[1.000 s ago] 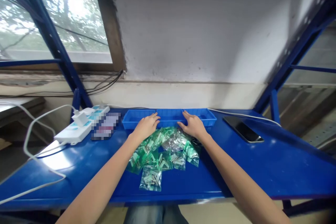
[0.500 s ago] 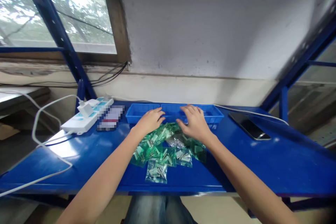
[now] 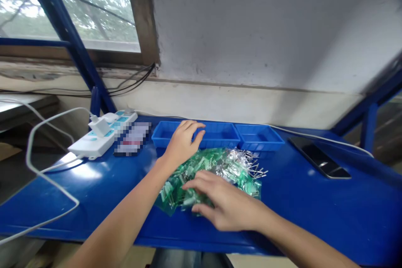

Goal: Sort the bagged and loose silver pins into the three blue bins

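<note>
A heap of small green and clear plastic packets [image 3: 201, 160] lies on the blue table, with thin metal pins [image 3: 256, 169] sticking out at its right side. My left hand [image 3: 185, 140] is over the front edge of the blue trays [image 3: 220, 134], fingers apart and holding nothing. My right hand [image 3: 216, 199] is over the near part of the heap, its fingers spread and curved around some packets, not closed on them. It hides part of the heap.
A white power strip [image 3: 100, 134] with a plugged-in charger and white cable sits at the left, beside a pixelated flat item [image 3: 132, 138]. A black phone [image 3: 318, 157] lies on the blue table [image 3: 301, 209] at the right.
My right hand has moved from the trays toward me, down over the packets. My left hand remains near the trays. The metal pins and the right-hand tray now show.
</note>
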`<state>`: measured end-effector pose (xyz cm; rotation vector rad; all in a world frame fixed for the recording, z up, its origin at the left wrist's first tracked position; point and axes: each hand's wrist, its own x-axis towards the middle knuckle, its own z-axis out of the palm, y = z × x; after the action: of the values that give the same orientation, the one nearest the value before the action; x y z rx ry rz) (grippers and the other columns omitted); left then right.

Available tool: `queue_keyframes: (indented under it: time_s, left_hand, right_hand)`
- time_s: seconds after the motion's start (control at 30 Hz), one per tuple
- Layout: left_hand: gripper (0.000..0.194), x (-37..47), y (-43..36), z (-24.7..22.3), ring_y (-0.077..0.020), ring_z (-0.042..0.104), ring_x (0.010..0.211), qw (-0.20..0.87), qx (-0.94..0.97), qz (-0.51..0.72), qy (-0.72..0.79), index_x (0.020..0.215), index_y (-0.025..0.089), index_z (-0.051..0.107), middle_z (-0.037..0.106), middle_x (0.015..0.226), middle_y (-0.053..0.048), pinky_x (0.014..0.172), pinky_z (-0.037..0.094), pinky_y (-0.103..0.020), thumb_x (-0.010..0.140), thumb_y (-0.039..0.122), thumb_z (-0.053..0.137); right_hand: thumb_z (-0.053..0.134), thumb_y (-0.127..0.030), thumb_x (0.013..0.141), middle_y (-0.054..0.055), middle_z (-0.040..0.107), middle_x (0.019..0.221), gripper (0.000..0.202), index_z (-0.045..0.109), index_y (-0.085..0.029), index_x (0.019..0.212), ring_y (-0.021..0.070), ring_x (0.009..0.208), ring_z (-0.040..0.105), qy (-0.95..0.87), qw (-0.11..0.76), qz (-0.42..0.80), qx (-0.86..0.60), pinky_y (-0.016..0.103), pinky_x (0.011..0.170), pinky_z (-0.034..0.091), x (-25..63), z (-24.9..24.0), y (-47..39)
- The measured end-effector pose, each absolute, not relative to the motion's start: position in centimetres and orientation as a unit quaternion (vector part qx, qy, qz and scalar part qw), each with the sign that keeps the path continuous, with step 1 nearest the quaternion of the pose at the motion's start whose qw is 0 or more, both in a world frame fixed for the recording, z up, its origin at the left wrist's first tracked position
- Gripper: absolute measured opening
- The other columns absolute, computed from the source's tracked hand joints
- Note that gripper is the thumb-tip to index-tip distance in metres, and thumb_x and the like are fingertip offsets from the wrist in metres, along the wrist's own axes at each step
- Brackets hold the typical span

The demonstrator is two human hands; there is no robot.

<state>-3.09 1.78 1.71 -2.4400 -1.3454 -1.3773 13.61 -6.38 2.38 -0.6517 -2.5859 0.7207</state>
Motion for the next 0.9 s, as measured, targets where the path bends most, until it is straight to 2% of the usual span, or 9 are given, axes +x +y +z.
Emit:
queue_keyframes:
  time_s: [0.1, 0.2, 0.33, 0.43, 0.5, 0.63, 0.7, 0.8, 0.9]
  left_hand:
    - [0.018, -2.3, 0.5, 2.5, -0.0155, 0.060, 0.083, -0.087, -0.773, -0.454, -0.434, 0.099, 0.019, 0.062, 0.067, 0.086, -0.002, 0.077, 0.048, -0.031, 0.091, 0.025, 0.047]
    - [0.024, -1.3, -0.8, 3.3, -0.0133, 0.059, 0.066, -0.211, -0.741, -0.446, -0.456, 0.095, 0.019, 0.063, 0.063, 0.070, 0.000, 0.062, 0.046, -0.027, 0.093, 0.033, 0.043]
    - [0.028, -0.2, -1.6, 3.5, -0.0154, 0.061, 0.078, -0.374, -0.703, -0.419, -0.437, 0.099, 0.020, 0.062, 0.066, 0.084, -0.003, 0.065, 0.048, -0.028, 0.093, 0.040, 0.043]
    - [0.022, 0.0, -1.5, 3.2, -0.0156, 0.063, 0.079, -0.474, -0.690, -0.394, -0.380, 0.105, 0.019, 0.060, 0.067, 0.088, -0.005, 0.064, 0.050, -0.027, 0.092, 0.030, 0.046]
    - [0.019, -0.5, -1.2, 3.2, -0.0144, 0.063, 0.076, -0.383, -0.698, -0.465, -0.388, 0.106, 0.019, 0.058, 0.067, 0.088, -0.004, 0.064, 0.051, -0.027, 0.090, 0.024, 0.049]
    - [0.019, -3.0, -0.5, 3.8, -0.0167, 0.062, 0.091, 0.059, -0.687, -0.633, -0.352, 0.099, 0.024, 0.059, 0.066, 0.096, -0.001, 0.082, 0.051, -0.035, 0.082, 0.015, 0.060]
    - [0.024, -4.8, 0.1, 4.4, -0.0181, 0.060, 0.099, 0.180, -0.662, -0.645, -0.335, 0.101, 0.026, 0.058, 0.064, 0.101, -0.001, 0.090, 0.049, -0.038, 0.081, 0.012, 0.061]
    - [0.021, -6.9, 1.0, 4.7, -0.0218, 0.057, 0.103, 0.197, -0.700, -0.528, -0.439, 0.102, 0.025, 0.060, 0.064, 0.105, -0.003, 0.093, 0.045, -0.043, 0.082, 0.018, 0.060]
    - [0.016, -7.5, 1.6, 4.1, -0.0244, 0.056, 0.101, 0.119, -0.772, -0.354, -0.515, 0.097, 0.023, 0.064, 0.064, 0.104, -0.004, 0.089, 0.045, -0.045, 0.082, 0.025, 0.059]
  right_hand:
    - [0.054, -0.012, 0.079, 0.002, 0.054, 0.081, 0.010, 0.057, -0.020, 0.085, 0.0151, 0.078, 0.051, -0.859, 0.352, 0.247, -0.276, 0.029, 0.070, 0.043, 14.8, 2.5, -4.4]
    - [0.053, -0.004, 0.073, 0.001, 0.051, 0.078, 0.016, 0.052, -0.020, 0.073, 0.0167, 0.082, 0.050, -0.823, 0.482, 0.106, -0.282, 0.033, 0.074, 0.043, 16.1, 2.2, -2.7]
    - [0.057, 0.002, 0.072, 0.002, 0.050, 0.079, 0.022, 0.053, -0.020, 0.072, 0.0201, 0.093, 0.048, -0.825, 0.498, -0.098, -0.247, 0.037, 0.079, 0.042, 16.7, 1.6, -2.2]
    - [0.060, -0.001, 0.073, 0.003, 0.053, 0.089, 0.020, 0.057, -0.021, 0.078, 0.0227, 0.101, 0.046, -0.831, 0.470, -0.141, -0.261, 0.040, 0.085, 0.042, 16.4, 1.4, -2.5]
    - [0.061, -0.007, 0.075, 0.006, 0.052, 0.101, 0.019, 0.061, -0.021, 0.088, 0.0257, 0.108, 0.042, -0.822, 0.457, -0.133, -0.314, 0.045, 0.091, 0.039, 16.2, 1.3, -2.5]
    - [0.060, -0.022, 0.080, 0.010, 0.048, 0.110, 0.020, 0.062, -0.021, 0.100, 0.0276, 0.109, 0.040, -0.793, 0.440, -0.100, -0.409, 0.049, 0.094, 0.036, 16.4, 1.0, -1.7]
    - [0.058, -0.025, 0.082, 0.009, 0.048, 0.108, 0.019, 0.063, -0.021, 0.099, 0.0268, 0.108, 0.041, -0.790, 0.438, -0.086, -0.420, 0.048, 0.093, 0.037, 16.6, 0.9, -1.5]
    - [0.056, -0.026, 0.083, 0.009, 0.049, 0.107, 0.017, 0.063, -0.021, 0.097, 0.0267, 0.109, 0.041, -0.795, 0.436, -0.070, -0.417, 0.048, 0.095, 0.036, 16.4, 0.8, -1.6]
    - [0.055, -0.026, 0.083, 0.009, 0.051, 0.106, 0.016, 0.063, -0.021, 0.096, 0.0264, 0.108, 0.042, -0.800, 0.428, -0.054, -0.417, 0.048, 0.095, 0.035, 16.1, 0.7, -1.7]
